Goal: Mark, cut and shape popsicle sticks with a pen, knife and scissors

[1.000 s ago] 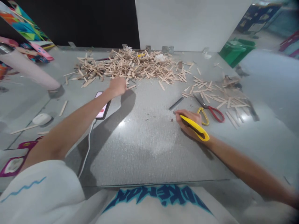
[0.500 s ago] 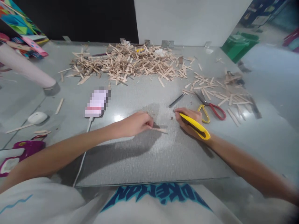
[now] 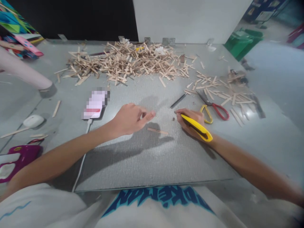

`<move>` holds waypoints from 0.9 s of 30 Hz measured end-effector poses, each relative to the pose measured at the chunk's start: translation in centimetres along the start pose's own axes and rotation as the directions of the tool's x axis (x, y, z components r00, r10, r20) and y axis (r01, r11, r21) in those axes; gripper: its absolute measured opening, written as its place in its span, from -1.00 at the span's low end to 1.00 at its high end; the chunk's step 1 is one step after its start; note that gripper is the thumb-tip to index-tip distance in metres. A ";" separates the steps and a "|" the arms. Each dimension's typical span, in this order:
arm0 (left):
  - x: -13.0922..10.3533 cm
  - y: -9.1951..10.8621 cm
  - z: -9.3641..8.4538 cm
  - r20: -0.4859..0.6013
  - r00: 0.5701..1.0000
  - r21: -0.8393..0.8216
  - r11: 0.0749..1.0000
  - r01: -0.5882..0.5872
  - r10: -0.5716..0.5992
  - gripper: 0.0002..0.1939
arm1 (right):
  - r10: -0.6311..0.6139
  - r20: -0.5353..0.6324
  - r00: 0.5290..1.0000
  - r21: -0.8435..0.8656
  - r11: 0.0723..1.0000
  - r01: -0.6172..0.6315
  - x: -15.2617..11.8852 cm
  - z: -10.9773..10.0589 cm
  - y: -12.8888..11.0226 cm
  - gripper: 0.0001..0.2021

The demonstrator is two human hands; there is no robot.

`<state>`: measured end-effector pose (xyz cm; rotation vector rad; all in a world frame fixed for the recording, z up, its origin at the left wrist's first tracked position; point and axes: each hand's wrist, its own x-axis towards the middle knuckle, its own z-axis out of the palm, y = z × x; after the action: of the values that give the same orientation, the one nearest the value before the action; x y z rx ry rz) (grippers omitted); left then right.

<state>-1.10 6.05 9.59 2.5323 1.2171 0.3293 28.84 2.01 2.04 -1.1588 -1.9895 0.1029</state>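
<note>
My left hand [image 3: 131, 118] hovers above the table with thumb and fingers apart, holding nothing. Just right of it and lower, a short flat wooden stick [image 3: 158, 131] lies by itself on the grey tabletop [image 3: 152, 164]. My right hand [image 3: 191, 122] rests on the table, wrapped round a yellow utility knife [image 3: 198, 127] whose tip points up and left. Beyond that hand lie a slim dark metal tool [image 3: 178, 100] and a pair of scissors [image 3: 209, 106] with one yellow and one red handle loop.
A large heap of wooden sticks [image 3: 128, 63] spreads along the back, with a smaller scatter [image 3: 213, 87] at right. Left of my hand lies a phone [image 3: 96, 104] on a white cable [image 3: 82, 166]. A white case [image 3: 33, 121] and a purple object [image 3: 23, 158] are far left.
My left hand has let go of the wooden stick, lifted and moved left, its fingers opening. The stick now lies on the table. My right hand keeps the knife in nearly the same place.
</note>
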 end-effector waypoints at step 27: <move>1.0 0.5 0.9 0.186 0.982 -0.974 0.125 0.188 -0.027 0.00 | -0.013 0.087 0.996 -0.104 0.994 0.022 -0.1 -0.4 0.0 -0.78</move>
<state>0.14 6.41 9.03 1.1777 0.6513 0.6602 29.12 1.85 2.22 -1.2215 -2.1020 0.0406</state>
